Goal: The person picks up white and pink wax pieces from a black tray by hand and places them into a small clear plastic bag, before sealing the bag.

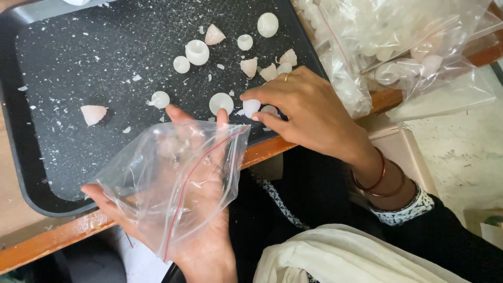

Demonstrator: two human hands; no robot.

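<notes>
Two bare hands work at the near edge of a black speckled tray (63,157) that sits on a wooden table edge (57,236). The left hand (201,209) lies palm up under a clear zip bag (173,178) with a red seal line, fingers spread wide beneath the plastic and the thumb and a fingertip showing above its upper rim — the bag rests open-mouthed on the palm, its mouth turned toward the tray. The right hand (309,112) reaches in from the right, wrist ringed with reddish bangles (380,181), and its thumb and forefinger are pinched narrow on a small white piece (251,107) that lies on the tray just beyond the bag's upper right corner. The piece is touching the fingertips and sits close beside the bag's rim, not inside it.

More white and pale pink pieces (230,52) — round caps, domes and cone-shaped bits — lie scattered over the far half of the tray amid white flakes, and one pink cone (93,114) sits alone to the left. Filled clear bags (387,47) of similar white pieces are heaped off the tray at the upper right.
</notes>
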